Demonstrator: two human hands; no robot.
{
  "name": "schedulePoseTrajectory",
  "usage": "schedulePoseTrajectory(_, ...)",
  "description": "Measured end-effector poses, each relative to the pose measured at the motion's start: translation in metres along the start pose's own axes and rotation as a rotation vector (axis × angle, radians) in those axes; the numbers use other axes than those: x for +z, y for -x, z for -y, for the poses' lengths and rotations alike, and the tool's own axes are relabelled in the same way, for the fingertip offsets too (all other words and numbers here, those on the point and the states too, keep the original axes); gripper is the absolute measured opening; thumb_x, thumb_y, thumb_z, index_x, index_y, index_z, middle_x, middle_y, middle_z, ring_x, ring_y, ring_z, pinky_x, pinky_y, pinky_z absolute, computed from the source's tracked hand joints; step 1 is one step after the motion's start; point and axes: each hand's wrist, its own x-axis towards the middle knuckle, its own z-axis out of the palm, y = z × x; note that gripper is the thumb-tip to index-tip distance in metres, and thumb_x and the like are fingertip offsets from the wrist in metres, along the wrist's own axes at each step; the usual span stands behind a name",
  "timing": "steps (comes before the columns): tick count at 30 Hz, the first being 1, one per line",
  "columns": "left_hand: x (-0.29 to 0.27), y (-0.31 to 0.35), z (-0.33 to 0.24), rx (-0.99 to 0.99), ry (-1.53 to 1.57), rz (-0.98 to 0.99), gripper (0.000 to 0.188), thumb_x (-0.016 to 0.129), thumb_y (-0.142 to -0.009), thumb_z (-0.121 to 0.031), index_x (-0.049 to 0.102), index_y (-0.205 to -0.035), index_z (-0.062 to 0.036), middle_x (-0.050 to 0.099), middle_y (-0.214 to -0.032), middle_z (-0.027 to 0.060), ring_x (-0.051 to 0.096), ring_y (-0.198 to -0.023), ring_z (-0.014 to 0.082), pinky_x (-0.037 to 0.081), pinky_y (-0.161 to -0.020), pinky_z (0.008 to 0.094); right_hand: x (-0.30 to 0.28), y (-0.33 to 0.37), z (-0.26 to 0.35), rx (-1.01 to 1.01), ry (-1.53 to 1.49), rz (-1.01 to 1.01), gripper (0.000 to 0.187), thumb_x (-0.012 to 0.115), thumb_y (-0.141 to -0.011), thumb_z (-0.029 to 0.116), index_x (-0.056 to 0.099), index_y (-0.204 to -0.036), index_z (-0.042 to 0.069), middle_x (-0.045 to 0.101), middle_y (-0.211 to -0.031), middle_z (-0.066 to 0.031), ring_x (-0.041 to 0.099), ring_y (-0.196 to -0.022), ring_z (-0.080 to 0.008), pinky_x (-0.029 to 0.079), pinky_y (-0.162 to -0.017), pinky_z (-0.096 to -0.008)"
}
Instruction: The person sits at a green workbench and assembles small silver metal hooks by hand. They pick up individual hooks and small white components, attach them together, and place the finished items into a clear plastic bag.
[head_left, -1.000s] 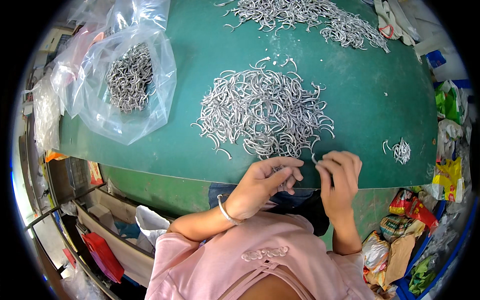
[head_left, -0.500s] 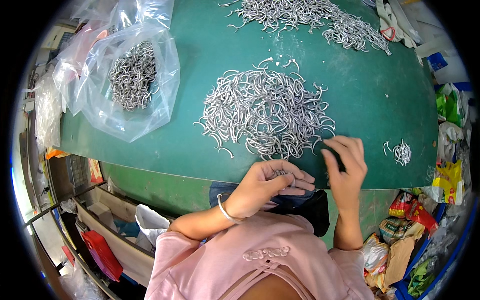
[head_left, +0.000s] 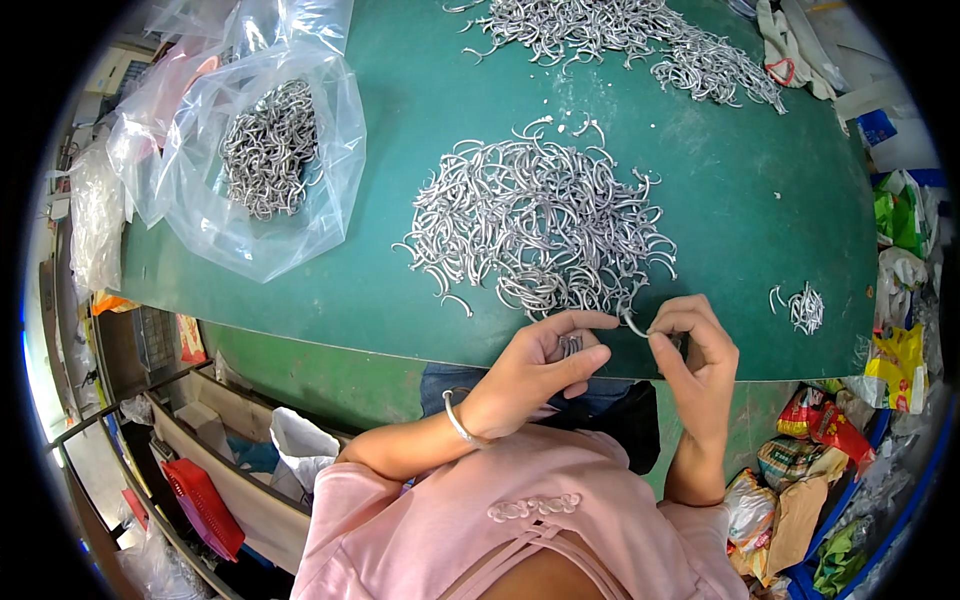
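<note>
Half a second ago the right hand stood apart from the left, beside the pile; now it has come in, its thumb and forefinger grip pinching one curved, silver-grey metal piece just above the green surface's near edge. The left hand curls round several similar grey pieces; whether it touches the pinched one cannot be told. Another piece seems singled out from the large silver-grey metal pile, mid-surface toward that edge.
</note>
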Motion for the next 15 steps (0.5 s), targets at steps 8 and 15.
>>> schedulePoseTrajectory(8,-0.005,-0.011,0.014,0.076,0.207,-0.032,0.021,0.053,-0.095,-0.02,0.057,-0.101,0.0008,0.049,-0.072,-0.0006,0.044,-0.061,0.0068,0.037,-0.055,0.0205,0.01,-0.002,0.001,-0.149,0.148,-0.026,0.015,0.068,-0.069,-0.004,0.065,-0.083,0.0,0.06,-0.084,-0.0109,0.055,-0.079,-0.0248,0.043,-0.072,-0.0316)
schedulePoseTrajectory(15,-0.004,-0.01,0.006,0.149,0.114,-0.131,0.02,0.052,-0.096,-0.018,0.057,-0.095,0.001,0.053,-0.075,0.0043,0.046,-0.062,0.0114,0.039,-0.056,0.0241,0.011,-0.011,-0.008,-0.259,0.678,0.003,0.026,0.065,-0.073,0.001,0.065,-0.099,0.004,0.057,-0.104,-0.008,0.05,-0.094,-0.0278,0.038,-0.08,-0.0381)
